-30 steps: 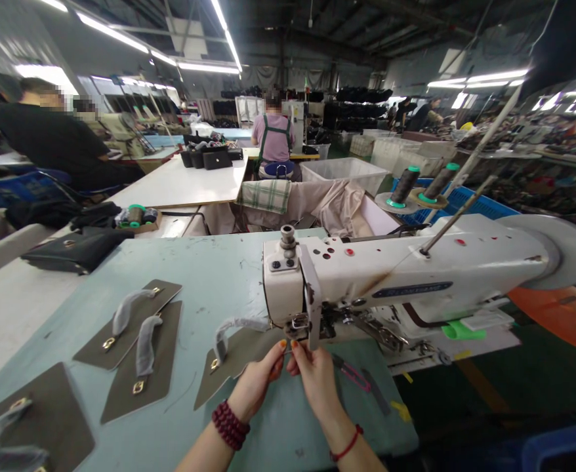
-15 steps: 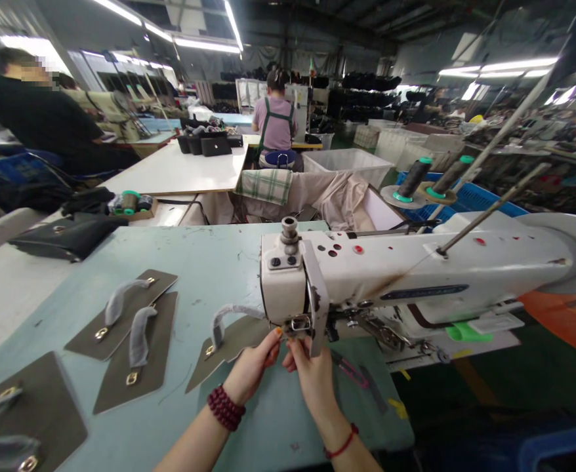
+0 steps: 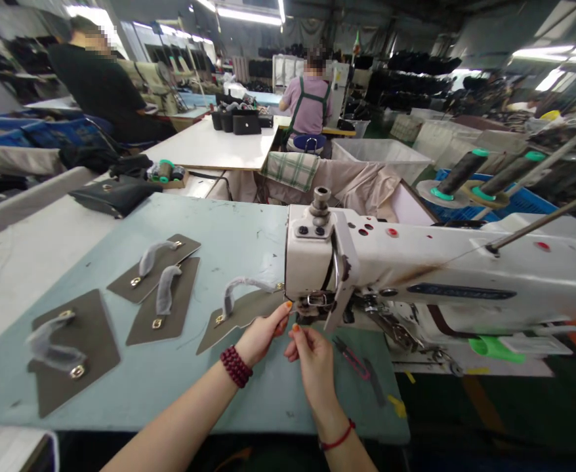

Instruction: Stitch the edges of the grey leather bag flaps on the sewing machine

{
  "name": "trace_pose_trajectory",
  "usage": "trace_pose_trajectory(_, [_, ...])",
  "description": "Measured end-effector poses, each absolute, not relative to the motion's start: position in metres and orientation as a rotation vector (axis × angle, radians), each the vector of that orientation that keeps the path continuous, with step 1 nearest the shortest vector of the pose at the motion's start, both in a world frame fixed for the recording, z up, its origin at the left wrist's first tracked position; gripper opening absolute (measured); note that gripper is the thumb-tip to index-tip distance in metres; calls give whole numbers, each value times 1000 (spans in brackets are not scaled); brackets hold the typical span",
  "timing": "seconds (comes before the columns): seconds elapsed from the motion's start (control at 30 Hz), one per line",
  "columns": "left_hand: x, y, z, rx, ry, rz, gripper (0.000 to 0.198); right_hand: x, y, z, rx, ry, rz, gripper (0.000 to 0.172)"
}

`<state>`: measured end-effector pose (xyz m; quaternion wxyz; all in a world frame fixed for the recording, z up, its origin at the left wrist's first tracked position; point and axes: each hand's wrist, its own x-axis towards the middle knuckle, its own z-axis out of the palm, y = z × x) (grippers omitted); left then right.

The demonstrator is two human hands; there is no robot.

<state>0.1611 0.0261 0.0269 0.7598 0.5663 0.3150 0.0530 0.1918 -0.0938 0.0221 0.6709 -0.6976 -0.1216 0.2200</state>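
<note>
The white sewing machine (image 3: 312,255) stands on the pale green table. Beside its needle area my left hand (image 3: 263,334), with a dark red beaded bracelet, is pinched near the edge of a grey-brown panel (image 3: 251,311). A plastic-wrapped handle (image 3: 243,283) with gold buckles arches over that panel. Just below the machine head, my right hand (image 3: 310,351) has thumb and index finger pressed together; what they hold, if anything, is too small to name. Pink-handled snips (image 3: 354,362) lie right of it.
Several grey-brown panels with wrapped handles, one a panel (image 3: 79,351) at the left, lie on the green table (image 3: 209,226). Thread cones (image 3: 462,174) stand behind the machine. Two people sit at tables further back.
The camera view has shifted, so the scene sits further right. My right hand has dropped slightly away from the machine head, and its fingertips are now visible. My left hand stays near the needle area.
</note>
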Motion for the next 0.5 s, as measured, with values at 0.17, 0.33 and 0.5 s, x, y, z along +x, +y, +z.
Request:
trace_pose_trajectory(0.17, [158, 15, 26, 1259, 797, 186, 52, 189, -98, 17, -1552, -313, 535, 38])
trace_pose_trajectory(0.33, [155, 3, 30, 1251, 810, 239, 52, 192, -101, 14, -1529, -333, 541, 35])
trace_pose_trajectory(0.5, [130, -6, 56, 1226, 704, 197, 40, 195, -97, 13, -1494, -294, 528, 31])
